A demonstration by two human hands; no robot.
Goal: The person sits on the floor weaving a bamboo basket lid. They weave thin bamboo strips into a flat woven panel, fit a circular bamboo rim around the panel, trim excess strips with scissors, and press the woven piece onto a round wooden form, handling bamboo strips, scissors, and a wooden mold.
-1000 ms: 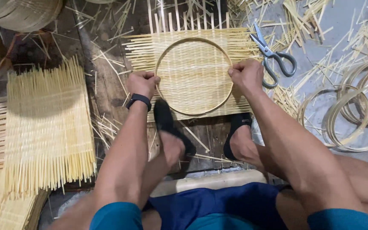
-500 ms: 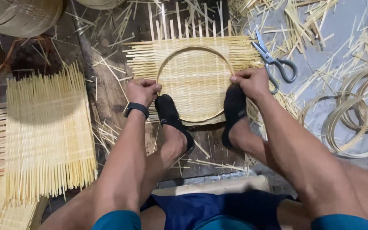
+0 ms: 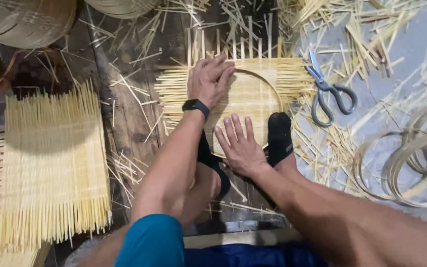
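We have moved both hands off the hoop's point(image 3: 275, 96) sides and onto the woven mat point(image 3: 174, 89): the left hand point(image 3: 208, 81) lies open and flat at the hoop's far-left edge, the right hand point(image 3: 240, 146) open with spread fingers at its near edge. Both feet, in black socks point(image 3: 278, 138), now pin the near rim beside the right hand, so pressing has replaced gripping; the scissors point(image 3: 329, 91) lie untouched to its right.

Dark plank floor point(image 3: 129, 123); woven mats point(image 3: 55, 163) at left; scissors point(image 3: 329, 91), bamboo hoops point(image 3: 411, 163), loose strips point(image 3: 366, 29) at right.
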